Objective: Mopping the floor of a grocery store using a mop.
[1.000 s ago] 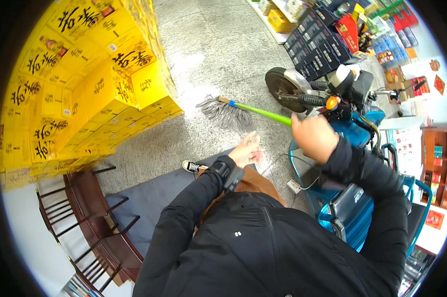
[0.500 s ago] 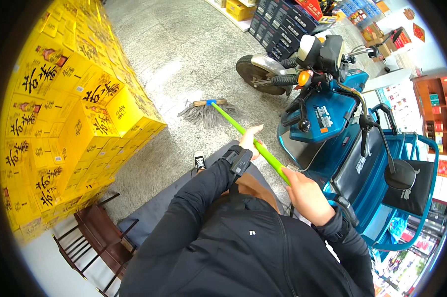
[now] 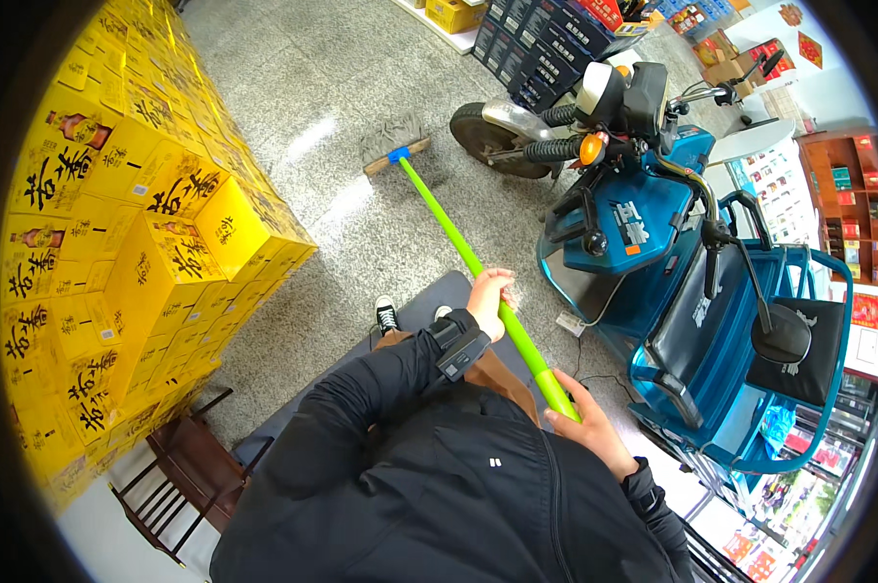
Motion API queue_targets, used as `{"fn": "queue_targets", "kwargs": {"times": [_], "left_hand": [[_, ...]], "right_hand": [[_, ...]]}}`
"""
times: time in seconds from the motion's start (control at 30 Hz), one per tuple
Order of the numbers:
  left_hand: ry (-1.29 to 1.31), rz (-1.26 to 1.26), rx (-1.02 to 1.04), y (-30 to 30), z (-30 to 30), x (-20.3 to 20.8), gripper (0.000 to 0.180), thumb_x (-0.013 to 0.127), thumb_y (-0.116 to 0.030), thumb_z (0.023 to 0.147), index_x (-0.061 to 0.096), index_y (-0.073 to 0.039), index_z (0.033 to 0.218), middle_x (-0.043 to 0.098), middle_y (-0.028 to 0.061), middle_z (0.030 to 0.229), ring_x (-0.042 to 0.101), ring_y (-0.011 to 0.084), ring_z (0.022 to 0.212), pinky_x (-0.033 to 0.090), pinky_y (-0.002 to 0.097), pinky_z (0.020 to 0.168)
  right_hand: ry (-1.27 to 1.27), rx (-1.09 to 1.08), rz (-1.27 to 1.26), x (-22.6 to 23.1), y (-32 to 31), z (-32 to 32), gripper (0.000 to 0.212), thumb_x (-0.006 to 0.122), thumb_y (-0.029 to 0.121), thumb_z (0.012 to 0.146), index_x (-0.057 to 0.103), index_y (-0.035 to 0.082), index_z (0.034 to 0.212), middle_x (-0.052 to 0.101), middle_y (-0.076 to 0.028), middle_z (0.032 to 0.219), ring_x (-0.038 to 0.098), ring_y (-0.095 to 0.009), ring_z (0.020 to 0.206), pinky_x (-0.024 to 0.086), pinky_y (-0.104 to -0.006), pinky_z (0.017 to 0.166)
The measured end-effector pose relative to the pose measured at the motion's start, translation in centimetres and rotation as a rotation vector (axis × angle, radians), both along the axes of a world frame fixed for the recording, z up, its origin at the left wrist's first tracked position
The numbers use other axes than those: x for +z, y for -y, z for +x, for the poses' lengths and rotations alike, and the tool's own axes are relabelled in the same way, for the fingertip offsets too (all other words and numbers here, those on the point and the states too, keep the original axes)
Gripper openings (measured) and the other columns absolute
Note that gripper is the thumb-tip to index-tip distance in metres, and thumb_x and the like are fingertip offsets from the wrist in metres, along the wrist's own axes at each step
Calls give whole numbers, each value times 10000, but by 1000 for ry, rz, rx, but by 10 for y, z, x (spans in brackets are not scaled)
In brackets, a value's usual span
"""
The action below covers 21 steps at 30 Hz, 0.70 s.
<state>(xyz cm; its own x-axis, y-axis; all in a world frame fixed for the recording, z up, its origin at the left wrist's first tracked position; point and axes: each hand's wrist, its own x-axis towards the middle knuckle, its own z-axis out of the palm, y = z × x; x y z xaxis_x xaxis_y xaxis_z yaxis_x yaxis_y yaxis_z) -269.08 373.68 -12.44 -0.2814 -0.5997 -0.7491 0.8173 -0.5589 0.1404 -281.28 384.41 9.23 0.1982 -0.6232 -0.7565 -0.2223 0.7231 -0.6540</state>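
Note:
A mop with a bright green handle slants from my body out to the floor ahead. Its grey stringy head lies on the speckled floor, with the strands fanned out on the far side of a wooden bar and blue joint. My left hand is wrapped round the middle of the handle. Close to my jacket, my right hand grips the handle near its top end. A dark sleeve and a black wrist device cover my left wrist.
Stacked yellow cartons line the left side. A blue three-wheeler stands at the right, its front wheel near the mop head. Black boxes are piled beyond. A brown chair stands at lower left; a grey mat lies underfoot.
The mop head has moved farther away, and its strands have flipped from the near side of the bar to the far side. My right hand has drawn back toward my body.

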Motion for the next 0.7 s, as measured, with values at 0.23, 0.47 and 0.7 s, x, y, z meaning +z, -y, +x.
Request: {"fn": "queue_targets", "kwargs": {"times": [0.23,0.47,0.7], "left_hand": [[-34,32,-126,-39,-19,-6,181,501,-9,715,448,-118,850,429,27,700,400,109,511,395,267,491],[-198,477,-342,-76,-37,-13,225,605,-37,643,405,-83,737,376,17,613,396,131,490,407,276,473],[-155,364,-480,-75,-33,27,128,591,-34,650,472,-70,684,426,33,590,441,166,512,418,288,511]], "right_hand": [[-295,199,-140,7,-21,-8,545,543,116,793,288,34,1268,491,-62,1026,463,-106,836,381,-217,739],[-321,66,41,9,-56,-14,528,562,103,771,333,6,1237,433,-120,1203,410,-153,1085,311,-244,898],[-403,86,21,53,-50,-5,486,531,62,781,352,24,1232,536,-80,999,515,-124,742,409,-219,663]]}}
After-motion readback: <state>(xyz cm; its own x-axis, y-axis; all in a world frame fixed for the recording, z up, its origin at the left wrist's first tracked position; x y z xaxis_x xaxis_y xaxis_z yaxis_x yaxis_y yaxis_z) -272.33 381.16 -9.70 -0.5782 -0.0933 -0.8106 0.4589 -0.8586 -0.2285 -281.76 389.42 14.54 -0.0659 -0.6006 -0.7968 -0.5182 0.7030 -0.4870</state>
